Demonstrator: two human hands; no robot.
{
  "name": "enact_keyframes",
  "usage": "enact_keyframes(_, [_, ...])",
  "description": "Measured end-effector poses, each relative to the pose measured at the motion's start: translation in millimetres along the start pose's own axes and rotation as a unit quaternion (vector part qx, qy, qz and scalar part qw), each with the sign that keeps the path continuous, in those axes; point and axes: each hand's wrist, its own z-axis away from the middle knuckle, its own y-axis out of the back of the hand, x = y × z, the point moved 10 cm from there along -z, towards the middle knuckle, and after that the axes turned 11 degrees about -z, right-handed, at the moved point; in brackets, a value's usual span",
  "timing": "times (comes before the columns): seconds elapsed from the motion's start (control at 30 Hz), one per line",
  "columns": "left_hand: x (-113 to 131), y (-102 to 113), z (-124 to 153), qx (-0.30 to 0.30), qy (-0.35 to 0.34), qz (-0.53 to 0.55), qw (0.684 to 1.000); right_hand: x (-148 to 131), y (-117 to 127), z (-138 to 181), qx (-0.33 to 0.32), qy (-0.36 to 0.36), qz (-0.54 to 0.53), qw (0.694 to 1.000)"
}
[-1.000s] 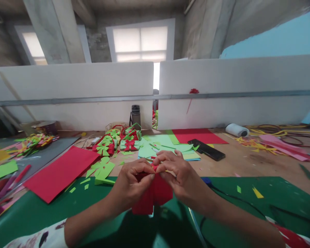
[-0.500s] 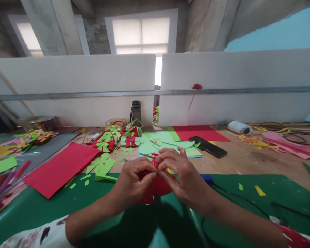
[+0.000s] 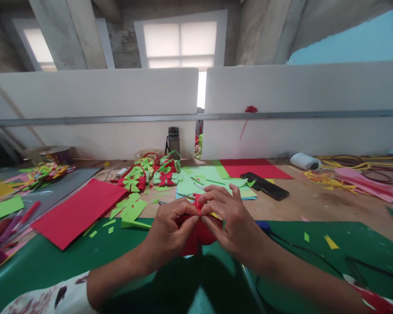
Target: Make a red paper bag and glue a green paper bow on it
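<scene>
A folded red paper piece (image 3: 205, 233) is held up between my two hands over the green mat (image 3: 124, 261). My left hand (image 3: 173, 222) pinches its upper edge from the left with thumb and forefinger. From the right, my right hand (image 3: 224, 213) pinches the same edge, its fingertips meeting those of the left. Part of the red piece is hidden behind the fingers. Beyond my left hand lie green paper cut-outs (image 3: 133, 211), and a large red sheet (image 3: 81, 212) is farther left.
Small red and green bow-trimmed baskets (image 3: 165, 173) stand ahead, near a dark bottle (image 3: 173, 141). Light green sheets (image 3: 191, 181) and a black phone (image 3: 268, 187) lie on the table. A black cable (image 3: 303, 250) crosses the mat at right. Markers (image 3: 26, 216) lie far left.
The red paper piece has turned slightly between my fingertips, its lower part shifting a little. Both hands keep their pinch in nearly the same place.
</scene>
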Motion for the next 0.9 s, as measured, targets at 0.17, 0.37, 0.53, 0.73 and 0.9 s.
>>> enact_keyframes(0.17, [-2.4, -0.1, 0.3, 0.000, 0.001, -0.001, 1.000, -2.3, -4.8, 3.0, -0.007, 0.032, 0.009, 0.999])
enact_keyframes(0.37, [-0.1, 1.1, 0.4, 0.010, -0.005, 0.004, 1.000, -0.8, -5.3, 3.5, -0.020, 0.031, 0.005, 0.999])
enact_keyframes(0.53, [2.2, 2.1, -0.4, 0.006, -0.007, 0.001, 1.000, -2.3, -7.2, 2.3, -0.029, 0.027, 0.000, 0.999])
enact_keyframes(0.73, [4.9, 3.7, -2.1, 0.005, -0.014, -0.011, 1.000, 0.8, -10.1, 1.4, -0.057, 0.005, -0.011, 0.998])
enact_keyframes(0.9, [5.2, 5.7, -0.3, 0.015, -0.015, -0.039, 0.999, -0.1, -8.0, 1.1, -0.066, -0.011, -0.017, 0.998])
